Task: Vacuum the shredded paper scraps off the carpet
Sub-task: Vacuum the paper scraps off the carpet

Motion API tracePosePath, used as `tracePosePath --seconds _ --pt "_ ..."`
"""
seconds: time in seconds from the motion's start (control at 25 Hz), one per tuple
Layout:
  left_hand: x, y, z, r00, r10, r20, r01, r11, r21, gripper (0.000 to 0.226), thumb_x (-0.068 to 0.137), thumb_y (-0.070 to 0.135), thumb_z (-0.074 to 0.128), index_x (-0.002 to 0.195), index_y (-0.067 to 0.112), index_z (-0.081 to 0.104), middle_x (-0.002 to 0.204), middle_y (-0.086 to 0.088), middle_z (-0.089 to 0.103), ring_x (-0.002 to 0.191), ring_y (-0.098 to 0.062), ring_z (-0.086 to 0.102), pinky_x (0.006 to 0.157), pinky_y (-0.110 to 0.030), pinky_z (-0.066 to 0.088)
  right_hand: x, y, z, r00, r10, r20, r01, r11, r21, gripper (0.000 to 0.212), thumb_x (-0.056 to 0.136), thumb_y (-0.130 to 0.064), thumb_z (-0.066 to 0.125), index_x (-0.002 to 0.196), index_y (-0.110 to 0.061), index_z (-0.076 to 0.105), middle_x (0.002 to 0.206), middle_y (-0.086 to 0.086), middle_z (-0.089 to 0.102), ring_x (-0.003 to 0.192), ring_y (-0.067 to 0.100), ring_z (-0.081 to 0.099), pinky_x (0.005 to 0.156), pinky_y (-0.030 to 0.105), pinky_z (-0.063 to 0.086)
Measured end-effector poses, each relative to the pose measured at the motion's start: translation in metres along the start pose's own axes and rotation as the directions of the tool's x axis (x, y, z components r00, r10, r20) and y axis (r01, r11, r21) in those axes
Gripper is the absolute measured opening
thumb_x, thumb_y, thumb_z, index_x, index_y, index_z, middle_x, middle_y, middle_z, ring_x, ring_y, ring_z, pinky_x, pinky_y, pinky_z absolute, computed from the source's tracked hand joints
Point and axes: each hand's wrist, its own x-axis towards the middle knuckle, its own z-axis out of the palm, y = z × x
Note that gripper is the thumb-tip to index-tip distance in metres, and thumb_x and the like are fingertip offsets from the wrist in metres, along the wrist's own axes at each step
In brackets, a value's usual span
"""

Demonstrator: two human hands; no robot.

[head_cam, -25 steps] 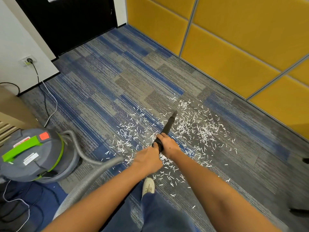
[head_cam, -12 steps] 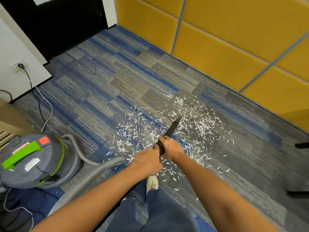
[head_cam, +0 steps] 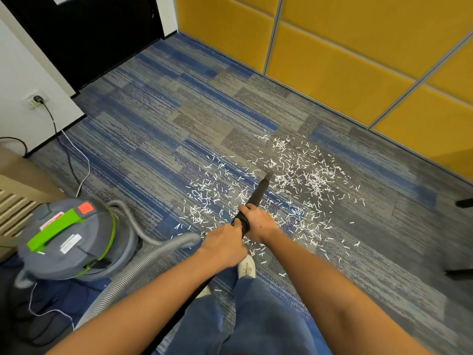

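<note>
The fingers [head_cam: 250, 208] of the right hand [head_cam: 259, 222] are curling tightly round the black crevice nozzle [head_cam: 259, 190] at its collar. The left hand [head_cam: 225, 245] is gripping just behind it, where the grey ribbed hose [head_cam: 143, 262] is joining the nozzle, though most of that hand's fingers are lying out of sight beneath it. The nozzle is pointing forward and down, with its tip sitting inside the scatter. Whether it is touching the pile cannot be told. The shredded paper scraps [head_cam: 307, 178] are lying across the blue-and-grey carpet [head_cam: 179, 119], thickest to the right of the tip, thinner to its left, and trailing back toward the person's shoe [head_cam: 247, 266]. In my judgement little of the spread is being cleared so far. A narrow mouth is calling for slow, overlapping strokes with the tip held low against the pile, working from the far edge inward so that loose strips are not being pushed outward. The canister vacuum [head_cam: 69, 237] is standing at the left, its power cord [head_cam: 69, 160] running to the wall socket [head_cam: 37, 99]. The hose is looping beside the canister, so slack appears adequate, but the person should be watching it on the reach toward the yellow wall panels [head_cam: 332, 60].
</note>
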Motion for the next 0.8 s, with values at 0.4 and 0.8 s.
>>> tracePosePath --seconds 0.4,0.8 --pt "-0.007 0.023 0.010 0.993 0.105 0.057 -0.107 0.994 0.019 0.047 0.091 0.017 0.048 0.135 0.009 0.034 0.107 -0.012 0.059 0.096 -0.030 0.059 0.075 -0.036 0.046 -0.033 0.028 0.018 0.993 0.117 -0.009 -0.117 0.993 0.016 0.037 0.082 -0.017 0.060 0.116 -0.016 0.047 0.109 0.009 0.052 0.094 0.031 0.061 0.078 0.042 0.054" --pt "-0.013 0.013 0.005 0.996 0.071 0.047 -0.074 0.996 0.057 0.053 0.093 0.022 0.047 0.141 0.009 0.029 0.112 -0.013 0.058 0.100 -0.031 0.058 0.074 -0.035 0.044 -0.028 0.011 0.014 0.997 0.071 -0.024 -0.070 0.997 0.035 0.042 0.082 -0.014 0.059 0.123 -0.015 0.047 0.113 0.011 0.050 0.095 0.035 0.060 0.078 0.041 0.052"
